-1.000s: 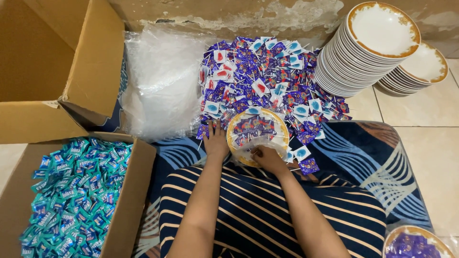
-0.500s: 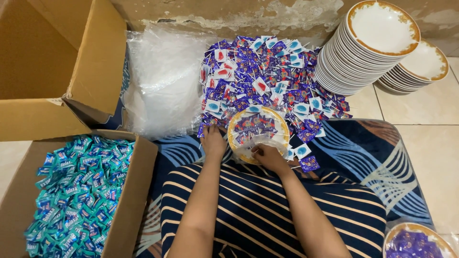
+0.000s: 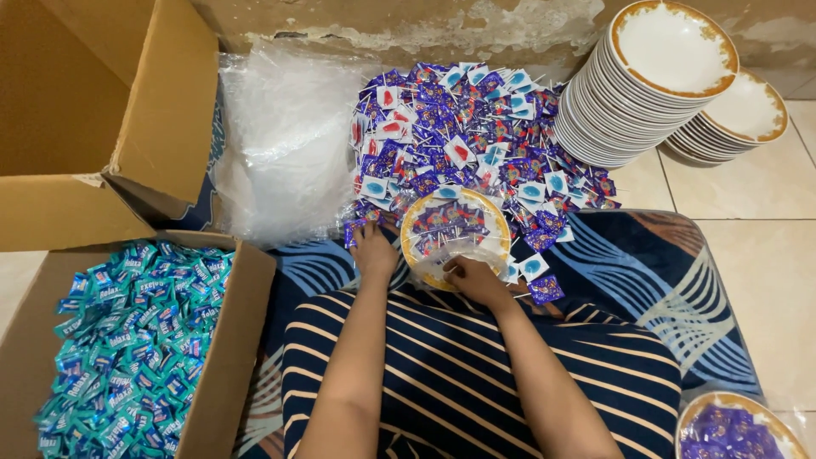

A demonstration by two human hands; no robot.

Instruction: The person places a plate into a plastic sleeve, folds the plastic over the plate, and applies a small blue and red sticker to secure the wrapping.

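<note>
Two hands work at one gold-rimmed plate (image 3: 422, 223) that lies on the patterned cloth (image 3: 646, 280) just beyond a striped lap (image 3: 476, 374). The plate holds purple sweets and sits between the hands, its near edge wrapped in clear film (image 3: 450, 255). The left hand (image 3: 374, 252) rests palm down at the plate's left rim, fingers curled loosely; whether it grips anything I cannot tell. The right hand (image 3: 476, 280) is closed on the film at the plate's near edge. Beyond the plate spreads a heap of sweets (image 3: 459, 136); bags (image 3: 285, 144) lie left, stacked plates (image 3: 654, 85) right, and a box (image 3: 229, 340) of teal sweets near left
</note>
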